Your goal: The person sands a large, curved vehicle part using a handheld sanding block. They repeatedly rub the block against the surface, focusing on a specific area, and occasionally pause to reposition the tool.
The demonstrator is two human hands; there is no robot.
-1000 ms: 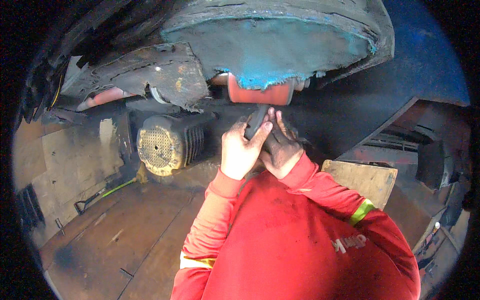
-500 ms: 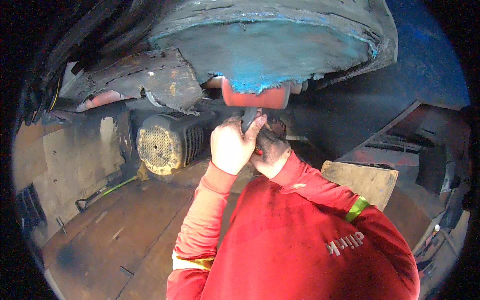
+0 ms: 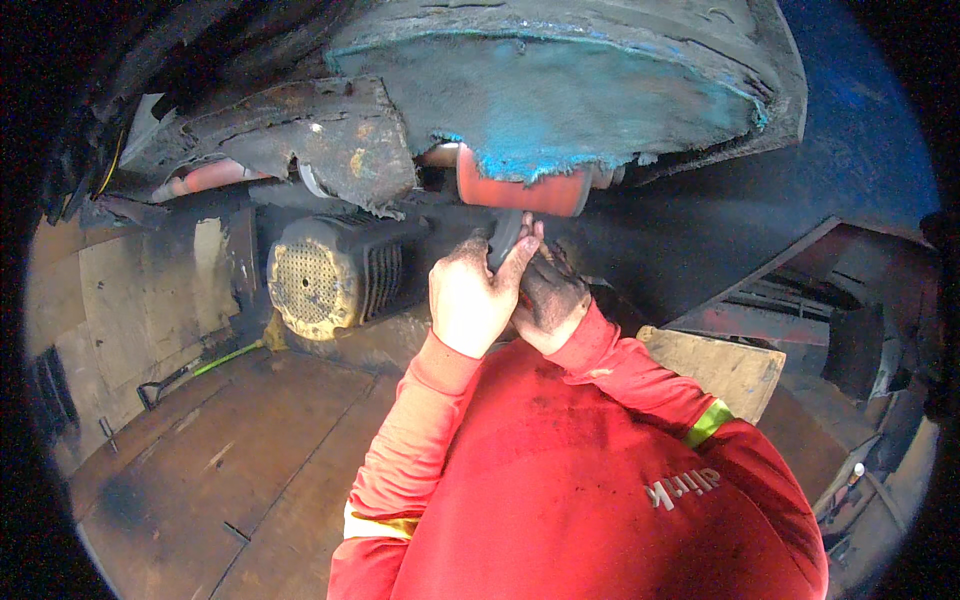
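Observation:
My left hand (image 3: pixel 466 297) is closed round a dark grey, slightly curved flat piece (image 3: pixel 505 238), its thumb lying along one side; I cannot make out its exact kind. Close against it on the right, my soot-darkened right hand (image 3: pixel 552 292) also grips the piece, fingertips at its upper edge. Just above both hands is a red sanding roller (image 3: pixel 525 193), smooth-looking as if spinning. The top of the piece is by the roller's lower edge; whether they touch I cannot tell. A dusty hood with a frayed blue flap (image 3: pixel 560 105) covers the roller's upper part.
A ribbed motor with a perforated yellowish cover (image 3: pixel 312 285) sits left of my hands. Another red roller (image 3: pixel 215 177) shows under a ragged dark flap (image 3: pixel 350 140). A wooden board (image 3: pixel 715 365) stands at the right. Brown floor panels (image 3: pixel 250 450) lie below, near a green-handled tool (image 3: pixel 228 358).
The view has shifted slightly, so roller and hood appear a little higher and further right. Both hands stay on the dark piece below the roller, with the right fingers straighter.

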